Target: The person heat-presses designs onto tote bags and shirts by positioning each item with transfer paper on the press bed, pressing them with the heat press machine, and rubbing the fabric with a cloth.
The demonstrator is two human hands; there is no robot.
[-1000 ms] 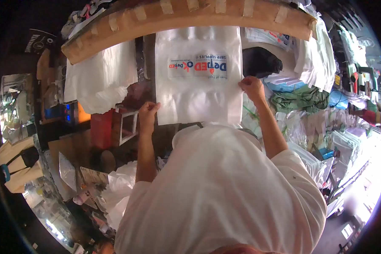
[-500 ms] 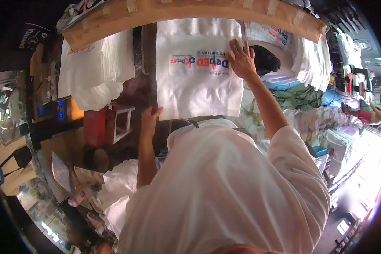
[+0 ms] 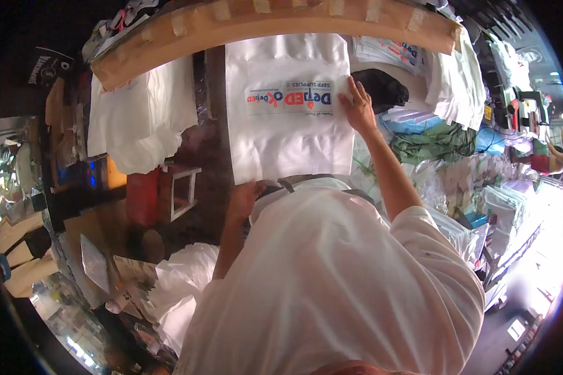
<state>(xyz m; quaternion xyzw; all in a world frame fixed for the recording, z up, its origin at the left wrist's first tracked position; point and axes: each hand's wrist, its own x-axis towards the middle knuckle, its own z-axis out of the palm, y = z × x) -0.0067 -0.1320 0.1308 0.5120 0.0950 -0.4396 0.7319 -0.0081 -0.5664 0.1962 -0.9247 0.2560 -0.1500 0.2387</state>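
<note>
A white printed bag (image 3: 288, 140) with blue and red lettering, upside down to the view, lies flat in front of me. My right hand (image 3: 359, 107) rests at its right edge beside the print, fingers apart and pointing away from me. At the bag's near left corner is my left hand (image 3: 245, 195), its fingers bent and partly in shadow. Whether they pinch the corner cannot be made out. A black object (image 3: 381, 90) is just right of my right hand.
A brown taped beam (image 3: 281, 20) crosses above the bag's far end. White bags hang over the left (image 3: 145, 119) and right (image 3: 460, 84) sides. A red box (image 3: 142, 197) and a white frame (image 3: 184, 195) are at the left, green cloth (image 3: 431, 142) at the right.
My right hand moved from the bag's right edge onto its print, then back to the edge, its fingers now spread. My left hand slid toward me to the near corner.
</note>
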